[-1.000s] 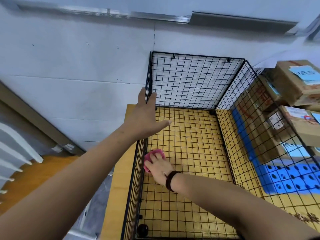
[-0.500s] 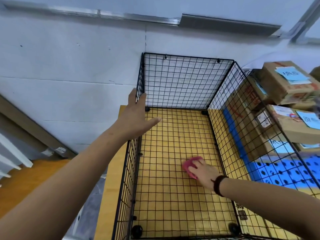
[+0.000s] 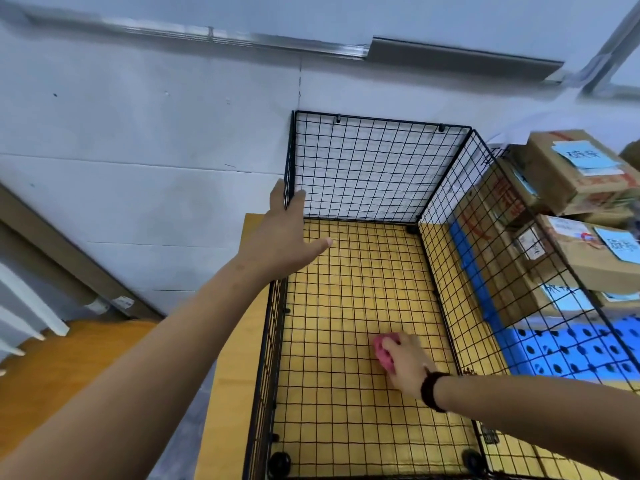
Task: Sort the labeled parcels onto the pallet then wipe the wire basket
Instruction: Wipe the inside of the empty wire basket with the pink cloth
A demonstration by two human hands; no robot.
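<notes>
Your left hand (image 3: 284, 237) lies flat, fingers straight, on the left rim of the wire basket (image 3: 374, 168); your right hand (image 3: 407, 363) curls over a pink cloth (image 3: 381, 353) on its floor. Right of it: stacked parcels (image 3: 554, 181), blue handwritten labels (image 3: 585, 154) unreadable.

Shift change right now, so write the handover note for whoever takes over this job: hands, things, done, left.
Left hand: open, resting on the top edge of the left wall of the wire basket.
Right hand: holds the pink cloth against the basket floor, right of centre, toward the near end.
Parcels: labeled, stacked on the blue pallet beyond the right wall; none in the basket.
Done: sorting looks finished.
Left: finish wiping the basket; which parts are already wiped cannot be told.
</notes>
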